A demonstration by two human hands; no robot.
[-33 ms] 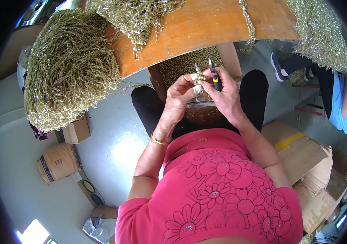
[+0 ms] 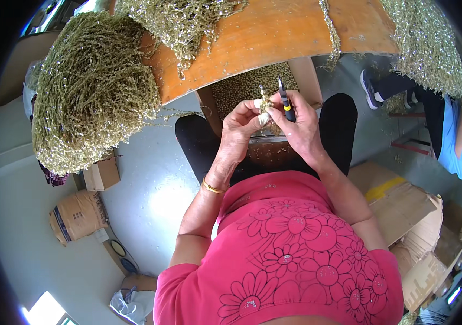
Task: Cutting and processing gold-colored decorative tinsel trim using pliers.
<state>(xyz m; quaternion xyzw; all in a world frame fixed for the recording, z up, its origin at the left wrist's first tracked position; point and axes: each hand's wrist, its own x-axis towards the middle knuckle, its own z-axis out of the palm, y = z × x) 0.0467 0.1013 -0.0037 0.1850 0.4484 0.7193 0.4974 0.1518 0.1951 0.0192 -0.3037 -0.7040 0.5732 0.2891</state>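
Observation:
My left hand [image 2: 240, 122] pinches a small gold beaded piece [image 2: 265, 102] between thumb and fingers; pale wraps cover its thumb and fingertip. Close against it, my right hand [image 2: 302, 130] has its thumb and fingertips at the same piece. A small cutter-like hand tool [image 2: 285, 103] with black handles and a yellow band is held in my right hand, its metal tip pointing up and away. Both hands are above an open cardboard box [image 2: 304, 78] between my knees, filled with many small gold beads [image 2: 236, 92]. My fingers partly hide the piece.
An orange wooden table [image 2: 274, 32] stands ahead, with glittering gold strand bundles [image 2: 95, 86] hanging over its left edge and more at the back. At right are a co-worker in a blue shirt [image 2: 461, 146] and flattened cardboard [image 2: 404, 211]. A brown sack [image 2: 79, 216] lies at left.

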